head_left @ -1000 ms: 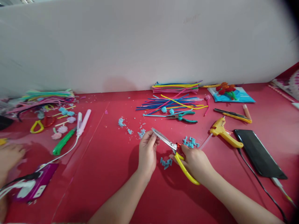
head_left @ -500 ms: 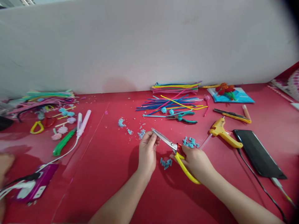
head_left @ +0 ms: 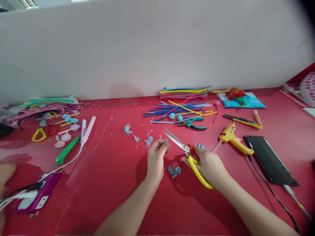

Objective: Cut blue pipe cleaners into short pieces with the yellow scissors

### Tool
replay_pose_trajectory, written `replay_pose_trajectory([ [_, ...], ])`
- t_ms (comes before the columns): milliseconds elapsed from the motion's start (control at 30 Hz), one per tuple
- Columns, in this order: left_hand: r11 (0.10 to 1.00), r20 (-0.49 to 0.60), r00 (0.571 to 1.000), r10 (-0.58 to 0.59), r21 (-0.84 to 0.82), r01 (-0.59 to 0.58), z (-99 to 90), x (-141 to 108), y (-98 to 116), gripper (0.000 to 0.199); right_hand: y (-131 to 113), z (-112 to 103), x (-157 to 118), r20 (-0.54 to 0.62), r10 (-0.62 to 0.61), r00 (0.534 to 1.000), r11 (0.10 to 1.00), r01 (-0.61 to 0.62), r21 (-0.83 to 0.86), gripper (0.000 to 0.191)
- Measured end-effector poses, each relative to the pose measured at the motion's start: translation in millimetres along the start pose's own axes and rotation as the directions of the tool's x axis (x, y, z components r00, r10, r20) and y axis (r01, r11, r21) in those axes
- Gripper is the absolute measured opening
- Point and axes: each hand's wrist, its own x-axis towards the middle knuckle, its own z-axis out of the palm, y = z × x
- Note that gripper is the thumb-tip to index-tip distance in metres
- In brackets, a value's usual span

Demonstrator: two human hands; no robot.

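My left hand [head_left: 156, 160] is closed in a pinch on a small light-blue pipe cleaner piece [head_left: 166, 140], which pokes out past the fingertips. Wrapped round the handles of a pair of scissors [head_left: 186, 149] is my right hand [head_left: 212, 166]. The scissors have yellow and red grips, and their blades stand slightly apart, tips just beyond my left fingers without touching them. Below the blades lies a little pile of cut blue pieces [head_left: 174, 171]. More cut pieces [head_left: 201, 146] lie behind my right hand, partly covered by it. Blue fluff trimmings [head_left: 149, 141] are scattered past my left hand.
Pipe cleaners [head_left: 182, 109] and teal-handled pliers [head_left: 194, 124] lie ahead. To the right are a yellow glue gun [head_left: 233, 139] with its cord and a phone [head_left: 270, 160]. At left are a green cutter [head_left: 67, 150], a purple power bank [head_left: 46, 193] and another person's hand [head_left: 6, 173].
The scissors have shifted slightly right, away from my left fingertips, and their blades have parted. The blue piece in my left fingers now shows.
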Motion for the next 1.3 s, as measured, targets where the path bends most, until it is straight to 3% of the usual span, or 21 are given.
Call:
replay_pose_trajectory([
  [167,0.990,-0.014,0.997,0.073,0.119,-0.071,0.2,-2.1,2.8,0.006,0.7,2.7,-2.4,-0.020,-0.007,1.000,0.995,0.005,-0.103,0.037],
  [400,0.984,-0.038,0.992,0.122,0.136,-0.116,-1.2,0.2,5.2,0.008,0.7,7.9,-3.3,-0.033,-0.044,0.998,0.985,0.038,-0.167,0.039],
  [667,0.986,-0.057,0.994,0.095,0.141,-0.086,-2.2,2.1,6.8,0.007,0.0,8.6,-3.9,-0.006,-0.042,0.999,0.986,0.041,-0.161,0.038],
  [1300,0.977,-0.009,0.990,0.140,0.165,-0.136,-4.3,1.5,2.8,0.008,0.0,6.3,-3.4,0.066,-0.023,0.998,0.989,0.033,-0.147,0.036],
])
